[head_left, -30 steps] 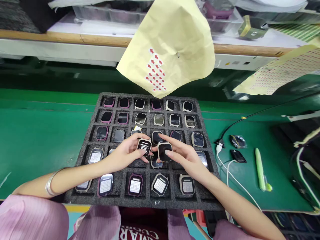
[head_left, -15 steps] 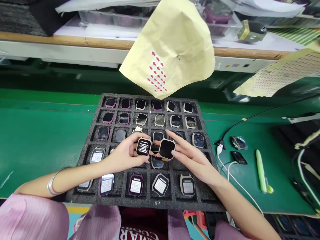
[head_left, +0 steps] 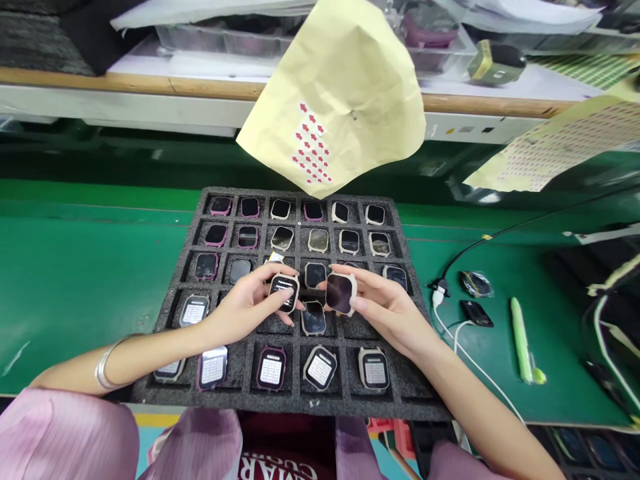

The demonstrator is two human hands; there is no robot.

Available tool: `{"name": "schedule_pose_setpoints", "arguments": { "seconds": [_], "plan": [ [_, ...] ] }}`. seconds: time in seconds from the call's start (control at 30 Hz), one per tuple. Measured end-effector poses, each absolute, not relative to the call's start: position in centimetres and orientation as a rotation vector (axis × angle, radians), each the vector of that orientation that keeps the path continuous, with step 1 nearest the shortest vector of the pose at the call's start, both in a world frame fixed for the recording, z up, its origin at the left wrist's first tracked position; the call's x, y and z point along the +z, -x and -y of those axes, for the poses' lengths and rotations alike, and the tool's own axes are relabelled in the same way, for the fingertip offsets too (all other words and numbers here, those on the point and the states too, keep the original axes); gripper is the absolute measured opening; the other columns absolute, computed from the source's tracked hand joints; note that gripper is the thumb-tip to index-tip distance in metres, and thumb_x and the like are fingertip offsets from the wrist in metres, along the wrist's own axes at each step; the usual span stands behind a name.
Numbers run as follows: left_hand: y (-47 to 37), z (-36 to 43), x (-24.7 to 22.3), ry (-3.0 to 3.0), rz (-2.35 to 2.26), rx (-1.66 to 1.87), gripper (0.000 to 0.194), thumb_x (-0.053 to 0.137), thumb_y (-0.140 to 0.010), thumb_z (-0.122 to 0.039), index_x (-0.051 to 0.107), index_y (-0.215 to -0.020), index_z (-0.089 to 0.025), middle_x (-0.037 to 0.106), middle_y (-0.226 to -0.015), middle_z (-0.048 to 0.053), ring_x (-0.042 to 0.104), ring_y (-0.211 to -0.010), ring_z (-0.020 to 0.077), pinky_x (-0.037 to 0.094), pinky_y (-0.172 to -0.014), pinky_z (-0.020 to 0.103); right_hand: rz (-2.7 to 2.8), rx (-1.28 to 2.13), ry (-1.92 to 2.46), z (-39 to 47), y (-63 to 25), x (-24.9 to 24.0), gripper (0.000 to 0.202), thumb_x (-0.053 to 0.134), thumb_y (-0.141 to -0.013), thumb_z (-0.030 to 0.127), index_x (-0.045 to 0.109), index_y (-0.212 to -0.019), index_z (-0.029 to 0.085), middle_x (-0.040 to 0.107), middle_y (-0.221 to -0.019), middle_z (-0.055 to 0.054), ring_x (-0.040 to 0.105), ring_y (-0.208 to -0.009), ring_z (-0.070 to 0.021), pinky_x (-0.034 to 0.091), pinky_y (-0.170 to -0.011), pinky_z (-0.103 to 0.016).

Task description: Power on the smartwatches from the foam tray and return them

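My left hand (head_left: 255,297) is closed round a pale-framed smartwatch (head_left: 283,293) whose screen shows white text on black; the thumb lies on the screen. In my right hand (head_left: 387,300) is a second pale-framed smartwatch (head_left: 341,293) with a dark screen, gripped by its edges between thumb and fingers. Both hands are over a black foam tray (head_left: 225,400) with rows of square pockets. Purple and pale watches sit in many pockets. Near the front, several have lit white screens, such as a purple watch (head_left: 271,369). Hands and forearms hide some pockets.
A yellow sheet with red arrow stickers (head_left: 345,100) hangs from the shelf (head_left: 200,87) behind the tray. On the green table (head_left: 90,267), to the right, lie a white cable (head_left: 493,377), a small black device (head_left: 477,313) and a light green pen-shaped tool (head_left: 521,340).
My left thumb has moved onto the lit screen. My right hand has shifted slightly right and tilted its watch, widening the gap between the two watches.
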State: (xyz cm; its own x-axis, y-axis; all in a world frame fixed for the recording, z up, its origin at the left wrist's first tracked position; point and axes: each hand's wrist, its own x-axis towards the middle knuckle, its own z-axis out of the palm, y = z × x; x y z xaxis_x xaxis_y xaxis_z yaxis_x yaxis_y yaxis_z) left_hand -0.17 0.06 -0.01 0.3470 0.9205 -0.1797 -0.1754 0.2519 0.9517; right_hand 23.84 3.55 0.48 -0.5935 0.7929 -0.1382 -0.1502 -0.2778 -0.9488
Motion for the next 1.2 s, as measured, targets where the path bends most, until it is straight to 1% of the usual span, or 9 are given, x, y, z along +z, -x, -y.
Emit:
{"name": "schedule_pose_setpoints", "arguments": {
  "seconds": [0.2,0.3,0.43,0.6,0.73,0.83,1.03,1.13,1.2],
  "plan": [
    [0.3,0.3,-0.1,-1.083,-0.877,0.802,0.055,0.069,-0.079,-0.015,0.04,-0.125,-0.022,0.063,-0.103,0.005,0.065,-0.099,0.0186,0.056,-0.085,0.033,1.318,1.924,0.812,-3.6,-23.7,0.8,0.04,0.07,-0.085,0.028,0.062,-0.124,0.029,0.069,-0.116,-0.006,0.067,-0.101,-0.02,0.05,-0.089,-0.032],
    [0.6,0.6,-0.3,-1.193,-0.937,0.736,0.055,0.064,-0.081,-0.014,0.036,-0.127,-0.023,0.063,-0.104,0.006,0.066,-0.098,0.0195,0.056,-0.084,0.035,1.291,1.93,0.811,-3.6,-23.8,0.7,0.039,0.07,-0.085,0.027,0.063,-0.123,0.028,0.071,-0.112,-0.006,0.069,-0.095,-0.0189,0.051,-0.087,-0.031],
    [1.0,1.2,-0.6,-1.786,-1.131,0.57,0.041,0.066,-0.081,-0.022,0.047,-0.118,-0.021,0.06,-0.111,0.009,0.061,-0.103,0.0249,0.052,-0.088,0.044,1.277,1.942,0.815,-3.6,-23.9,0.5,0.039,0.071,-0.083,0.026,0.064,-0.122,0.026,0.072,-0.107,-0.007,0.069,-0.09,-0.0195,0.052,-0.082,-0.031],
    [0.2,2.1,0.0,-2.439,-1.294,0.344,0.056,0.069,-0.077,-0.048,0.053,-0.116,-0.01,0.054,-0.118,0.019,0.052,-0.107,0.0358,0.047,-0.083,0.051,1.27,1.973,0.785,-3.4,-24.2,0.5,0.038,0.073,-0.08,0.025,0.067,-0.117,0.024,0.073,-0.104,-0.008,0.07,-0.089,-0.0225,0.052,-0.083,-0.037],
    [-2.5,1.8,-0.1,-2.654,-1.292,0.213,0.034,0.048,-0.093,-0.039,0.061,-0.098,-0.007,0.061,-0.093,0.017,0.056,-0.086,0.0306,0.045,-0.072,0.045,1.229,1.979,0.753,-3.2,-24.1,0.7,0.038,0.074,-0.079,0.027,0.067,-0.116,0.024,0.073,-0.102,-0.008,0.069,-0.092,-0.0245,0.052,-0.086,-0.04],
    [-4.7,1.2,-0.9,-2.701,-1.346,0.133,0.026,0.049,-0.093,-0.028,0.063,-0.09,-0.006,0.06,-0.083,0.017,0.055,-0.08,0.0306,0.044,-0.069,0.043,1.186,1.988,0.733,-3.1,-24.0,0.7,0.039,0.074,-0.077,0.028,0.068,-0.116,0.023,0.072,-0.101,-0.008,0.069,-0.088,-0.0238,0.053,-0.082,-0.039],
    [-5.0,0.2,-0.8,-2.523,-1.259,0.142,0.023,0.061,-0.085,-0.019,0.059,-0.101,-0.003,0.058,-0.097,0.02,0.055,-0.092,0.0337,0.049,-0.073,0.046,1.119,2.019,0.706,-3.1,-23.9,0.5,0.036,0.072,-0.079,0.027,0.068,-0.115,0.024,0.071,-0.101,-0.006,0.067,-0.083,-0.0197,0.052,-0.078,-0.034],
    [-3.7,-0.1,-0.2,-2.201,-1.088,0.363,0.016,0.061,-0.085,-0.016,0.058,-0.1,-0.011,0.058,-0.108,0.015,0.057,-0.097,0.0267,0.05,-0.083,0.042,1.073,1.998,0.745,-3.1,-23.9,0.6,0.039,0.07,-0.079,0.03,0.065,-0.118,0.024,0.071,-0.098,-0.006,0.067,-0.078,-0.02,0.052,-0.076,-0.035],
    [-3.2,-0.3,0.1,-1.905,-1.013,0.475,0.008,0.064,-0.084,-0.019,0.061,-0.09,-0.014,0.064,-0.099,0.009,0.061,-0.089,0.0216,0.051,-0.082,0.038,1.062,1.976,0.764,-3.0,-24.0,0.7,0.04,0.068,-0.08,0.031,0.064,-0.119,0.023,0.071,-0.095,-0.006,0.066,-0.075,-0.0198,0.051,-0.074,-0.035]
  ]
}}
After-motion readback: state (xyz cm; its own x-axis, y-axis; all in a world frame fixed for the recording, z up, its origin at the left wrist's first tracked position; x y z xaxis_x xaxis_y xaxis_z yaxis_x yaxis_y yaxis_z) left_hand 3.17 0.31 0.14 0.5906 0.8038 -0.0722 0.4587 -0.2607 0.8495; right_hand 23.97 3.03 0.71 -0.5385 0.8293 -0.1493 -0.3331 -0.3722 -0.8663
